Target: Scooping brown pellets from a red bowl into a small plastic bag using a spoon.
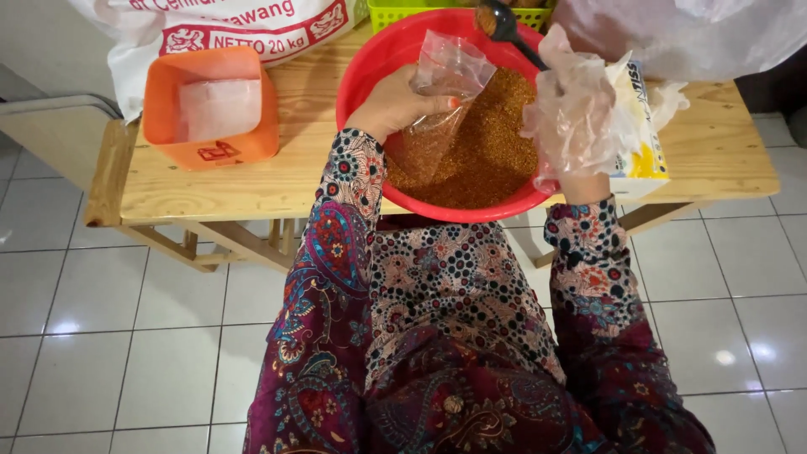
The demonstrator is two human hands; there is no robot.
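Here, in the head view, the left hand (395,105) pinches the side of a small clear plastic bag (441,92), holding it upright and open over a red basin (370,63) heaped with reddish-brown granules (496,151); the bag is already partly filled and rests on the heap. The right hand (572,109), covered by a loose transparent glove, grips a black spoon (504,23) loaded with granules and raised above the far rim of the basin. The basin sits on a wooden surface (252,181), with an orange tub (210,105) of folded clear bags to the left, a white printed sack (202,25) behind it and a small box (643,126) just beside the right hand. The bag's mouth is narrow and limp, so a tilted spoon could scatter granules outside it, and the slack glove might let the spoon handle slip.
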